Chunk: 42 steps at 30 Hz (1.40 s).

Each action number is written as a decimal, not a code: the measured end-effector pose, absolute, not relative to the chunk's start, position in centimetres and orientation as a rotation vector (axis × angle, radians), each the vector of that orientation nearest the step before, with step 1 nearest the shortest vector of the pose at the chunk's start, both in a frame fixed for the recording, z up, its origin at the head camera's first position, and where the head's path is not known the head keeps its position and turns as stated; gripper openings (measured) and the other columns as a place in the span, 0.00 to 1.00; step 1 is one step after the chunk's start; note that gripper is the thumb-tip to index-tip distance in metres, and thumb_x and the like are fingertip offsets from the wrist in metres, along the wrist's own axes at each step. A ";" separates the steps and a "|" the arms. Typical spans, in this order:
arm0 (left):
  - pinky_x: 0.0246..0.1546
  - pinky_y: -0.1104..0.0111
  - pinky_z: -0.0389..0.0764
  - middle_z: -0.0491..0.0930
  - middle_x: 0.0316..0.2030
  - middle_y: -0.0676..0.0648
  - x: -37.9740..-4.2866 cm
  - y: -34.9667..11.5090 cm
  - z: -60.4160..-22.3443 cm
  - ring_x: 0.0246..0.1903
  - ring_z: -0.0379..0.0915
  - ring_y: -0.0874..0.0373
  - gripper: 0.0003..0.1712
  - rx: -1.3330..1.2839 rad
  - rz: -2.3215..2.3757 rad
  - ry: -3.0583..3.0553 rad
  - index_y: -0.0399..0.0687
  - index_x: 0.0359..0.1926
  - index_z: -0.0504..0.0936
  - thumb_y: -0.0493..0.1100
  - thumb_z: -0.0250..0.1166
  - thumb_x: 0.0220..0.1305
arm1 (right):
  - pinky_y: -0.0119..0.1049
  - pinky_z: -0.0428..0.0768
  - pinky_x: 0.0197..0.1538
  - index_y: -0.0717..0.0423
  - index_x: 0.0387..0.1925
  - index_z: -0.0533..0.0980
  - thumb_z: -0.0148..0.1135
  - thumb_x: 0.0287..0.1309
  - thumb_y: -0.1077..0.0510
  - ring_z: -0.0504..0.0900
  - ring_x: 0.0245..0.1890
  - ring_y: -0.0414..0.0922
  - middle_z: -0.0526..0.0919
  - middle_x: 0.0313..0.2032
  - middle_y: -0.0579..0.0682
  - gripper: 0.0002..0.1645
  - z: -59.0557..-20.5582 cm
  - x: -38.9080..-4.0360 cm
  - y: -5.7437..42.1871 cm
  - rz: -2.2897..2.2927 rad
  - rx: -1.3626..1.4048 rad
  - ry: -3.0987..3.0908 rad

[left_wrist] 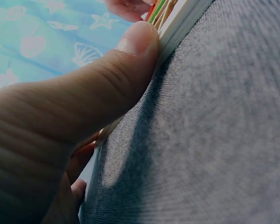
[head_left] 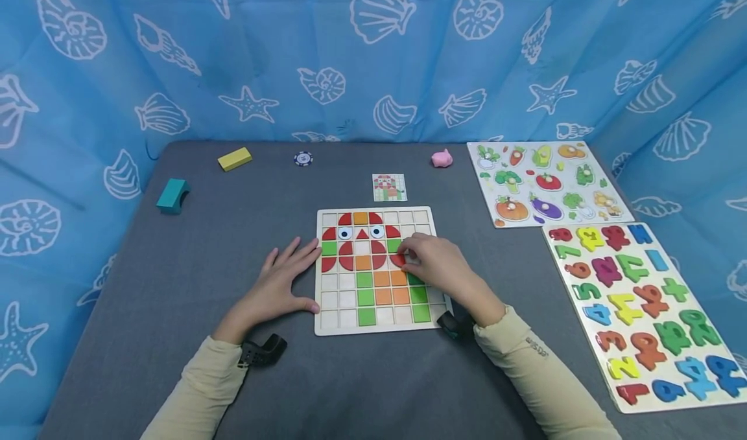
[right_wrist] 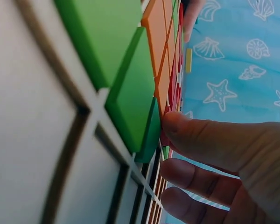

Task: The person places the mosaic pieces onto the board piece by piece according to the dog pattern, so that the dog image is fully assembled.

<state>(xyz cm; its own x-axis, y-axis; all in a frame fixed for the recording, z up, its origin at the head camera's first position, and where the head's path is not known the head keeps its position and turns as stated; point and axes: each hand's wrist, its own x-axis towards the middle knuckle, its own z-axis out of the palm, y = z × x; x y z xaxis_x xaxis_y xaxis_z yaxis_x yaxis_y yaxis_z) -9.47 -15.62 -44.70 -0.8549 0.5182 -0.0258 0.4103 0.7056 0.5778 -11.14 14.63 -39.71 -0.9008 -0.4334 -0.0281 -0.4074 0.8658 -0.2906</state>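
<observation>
A square wooden grid board (head_left: 335, 330) lies on the grey table, partly filled with red, green, orange and white tiles that form a figure. My left hand (head_left: 287, 283) is spread at the board's left side, its fingertips and thumb touching the edge. In the left wrist view the thumb (left_wrist: 137, 39) presses against the board's side. My right hand (head_left: 440, 265) reaches over the board's right part, thumb and fingers pinching a red tile (head_left: 397, 260) at its cell. Dark green and light green tiles (right_wrist: 130, 93) sit close below those fingers. The hand hides some cells.
Behind the board lies a small pattern card (head_left: 389, 188). A vegetable puzzle (head_left: 525, 190) and a number puzzle (head_left: 636, 297) lie at right. Farther back are a pink pig figure (head_left: 441, 159), a poker chip (head_left: 303, 159), a yellow block (head_left: 235, 159) and a teal block (head_left: 172, 196).
</observation>
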 end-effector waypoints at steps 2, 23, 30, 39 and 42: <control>0.60 0.46 0.31 0.46 0.68 0.54 -9.5 -15.6 -44.7 0.68 0.31 0.49 0.60 0.749 0.860 2.725 0.55 0.68 0.52 0.69 0.67 0.33 | 0.32 0.67 0.28 0.51 0.35 0.79 0.66 0.46 0.53 0.68 0.25 0.40 0.76 0.26 0.44 0.12 -39.8 -11.2 14.7 -0.435 -0.657 2.950; 0.59 0.45 0.32 0.47 0.68 0.52 -9.3 -15.5 -44.4 0.67 0.32 0.48 0.61 0.751 0.894 2.715 0.54 0.67 0.53 0.67 0.69 0.33 | 0.35 0.66 0.27 0.53 0.37 0.79 0.66 0.46 0.55 0.68 0.24 0.42 0.73 0.27 0.47 0.14 -38.8 -10.4 19.2 -0.519 -0.456 3.008; 0.59 0.44 0.33 0.48 0.68 0.51 -9.3 -15.7 -44.5 0.67 0.33 0.47 0.61 0.776 0.910 2.724 0.53 0.67 0.54 0.67 0.69 0.32 | 0.40 0.70 0.33 0.54 0.39 0.79 0.67 0.45 0.54 0.72 0.29 0.43 0.75 0.31 0.48 0.17 -39.3 -9.4 22.3 -0.477 -0.371 2.993; 0.60 0.45 0.32 0.46 0.68 0.53 -9.3 -15.7 -44.6 0.68 0.31 0.49 0.60 0.755 0.883 2.712 0.55 0.68 0.52 0.68 0.68 0.34 | 0.39 0.70 0.29 0.52 0.32 0.79 0.67 0.45 0.56 0.71 0.26 0.42 0.75 0.28 0.46 0.09 -40.4 -9.2 21.7 -0.436 -0.413 3.024; 0.60 0.45 0.32 0.46 0.68 0.53 -9.4 -15.6 -44.6 0.68 0.31 0.50 0.60 0.760 0.874 2.714 0.55 0.68 0.52 0.68 0.67 0.34 | 0.38 0.69 0.28 0.52 0.32 0.79 0.65 0.46 0.57 0.70 0.25 0.41 0.75 0.27 0.46 0.07 -40.5 -9.2 22.2 -0.436 -0.422 3.043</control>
<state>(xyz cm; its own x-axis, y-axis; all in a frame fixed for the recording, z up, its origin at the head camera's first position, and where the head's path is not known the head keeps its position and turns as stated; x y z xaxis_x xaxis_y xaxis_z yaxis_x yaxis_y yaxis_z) -9.38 -15.62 -44.63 -0.8505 0.5255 -0.0227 0.4134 0.6946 0.5887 -9.24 22.16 -40.49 -0.9623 -0.2720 0.0001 -0.2611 0.9236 -0.2806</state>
